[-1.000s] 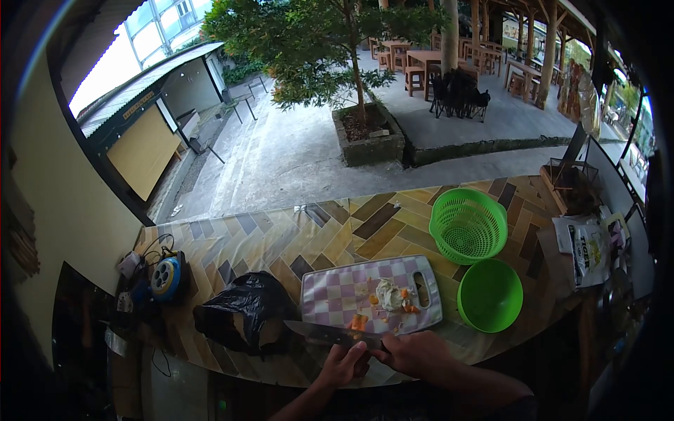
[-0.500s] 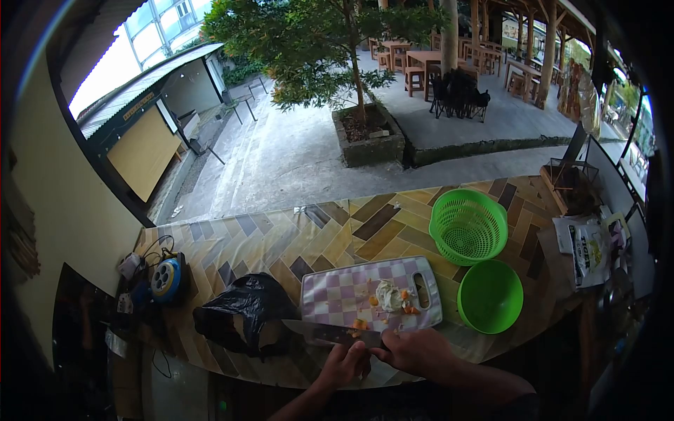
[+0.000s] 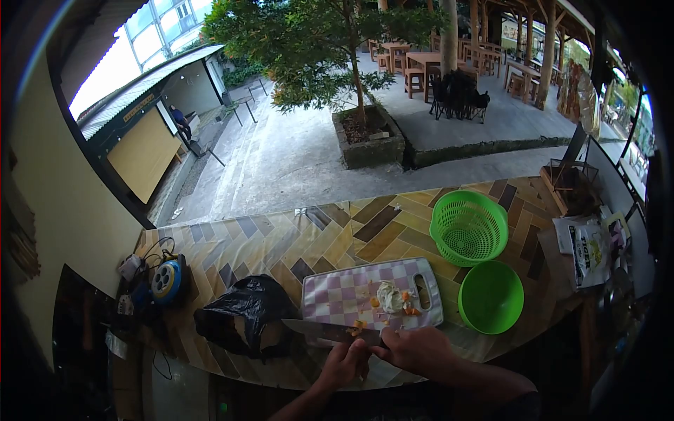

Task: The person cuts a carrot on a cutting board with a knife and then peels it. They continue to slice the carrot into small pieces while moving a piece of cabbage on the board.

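My right hand (image 3: 420,351) is closed round the handle of a large kitchen knife (image 3: 319,331), whose blade points left across the near edge of a pink-and-white checked cutting board (image 3: 337,286). My left hand (image 3: 346,363) is curled just below the blade, fingers drawn together; whatever they hold is hidden. Small orange-yellow pieces (image 3: 359,327) show at the blade, above my left fingertips. On the board lie a crumpled whitish lump (image 3: 390,297) and scattered orange bits (image 3: 409,311), near the handle slot.
Left of the board sits a black plastic bag (image 3: 256,305). A green perforated basket (image 3: 469,228) and a green bowl (image 3: 491,298) stand at the right. A cable reel (image 3: 167,281) is at the far left, a white packet (image 3: 590,249) at the right. A person (image 3: 180,121) is across the yard.
A person has come into view beside the stall across the yard. The orange pieces at the blade look slightly shifted, while both hands and the knife stay nearly in place.
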A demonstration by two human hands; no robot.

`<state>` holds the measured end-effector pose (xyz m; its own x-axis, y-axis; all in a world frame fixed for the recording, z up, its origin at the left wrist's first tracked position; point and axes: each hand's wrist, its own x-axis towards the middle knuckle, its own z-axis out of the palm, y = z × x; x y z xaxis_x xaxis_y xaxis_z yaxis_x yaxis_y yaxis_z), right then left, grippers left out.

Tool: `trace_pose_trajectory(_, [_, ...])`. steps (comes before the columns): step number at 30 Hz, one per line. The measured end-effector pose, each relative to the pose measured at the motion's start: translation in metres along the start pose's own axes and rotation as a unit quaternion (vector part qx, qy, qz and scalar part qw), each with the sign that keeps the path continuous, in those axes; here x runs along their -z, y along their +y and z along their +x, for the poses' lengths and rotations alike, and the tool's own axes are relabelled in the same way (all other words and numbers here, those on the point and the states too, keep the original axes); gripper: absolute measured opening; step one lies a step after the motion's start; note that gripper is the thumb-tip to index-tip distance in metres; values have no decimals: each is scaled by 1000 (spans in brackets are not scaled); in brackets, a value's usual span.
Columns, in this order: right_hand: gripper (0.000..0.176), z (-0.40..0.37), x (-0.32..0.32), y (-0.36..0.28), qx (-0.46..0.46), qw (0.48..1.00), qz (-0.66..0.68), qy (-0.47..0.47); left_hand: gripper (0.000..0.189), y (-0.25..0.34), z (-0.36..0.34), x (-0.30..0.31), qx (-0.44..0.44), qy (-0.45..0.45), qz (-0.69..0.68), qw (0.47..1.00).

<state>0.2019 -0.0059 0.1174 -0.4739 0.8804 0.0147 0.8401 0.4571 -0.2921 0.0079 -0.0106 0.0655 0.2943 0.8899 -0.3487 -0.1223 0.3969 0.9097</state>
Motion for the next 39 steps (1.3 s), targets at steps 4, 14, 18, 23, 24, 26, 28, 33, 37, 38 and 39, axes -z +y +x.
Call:
trace_pose_trajectory(4, [49,1,6,-3,2,1000,-21,7,50,5,0,-1,-3,-10,-6,1000])
trace_pose_trajectory(14, [48,7,5,0,19,999,-40,30,45,8,3,3,18,3,-7,1000])
trace_pose_trajectory(18, [47,8,7,2,14,999,-29,37,43,8,5,5,26,-16,-5,1000])
trace_pose_trajectory(23, [46,11,3,7,-69,992,101,18,33,-13,16,16,-39,-82,-67,994])
trace_pose_trajectory(24, [46,11,3,9,-83,988,127,17,32,-12,15,17,-23,-85,-87,992])
trace_pose_trajectory(26, [46,10,1,12,-101,980,170,22,32,-12,16,18,-5,-82,-109,991])
trace_pose_trajectory(28, [46,5,-6,13,-110,972,203,35,31,-16,18,17,2,-74,-115,991])
trace_pose_trajectory(33, [51,-4,-21,12,-126,966,226,-17,27,-5,16,3,43,3,-141,989])
trace_pose_trajectory(37, [55,-9,-23,7,-111,968,225,-33,25,-15,16,8,36,-17,-164,986])
trace_pose_trajectory(38, [55,-9,-27,7,-108,969,218,-39,26,-18,15,9,38,-28,-174,984])
trace_pose_trajectory(39, [55,-10,-32,7,-106,971,211,-45,26,-20,13,11,39,-39,-185,981])
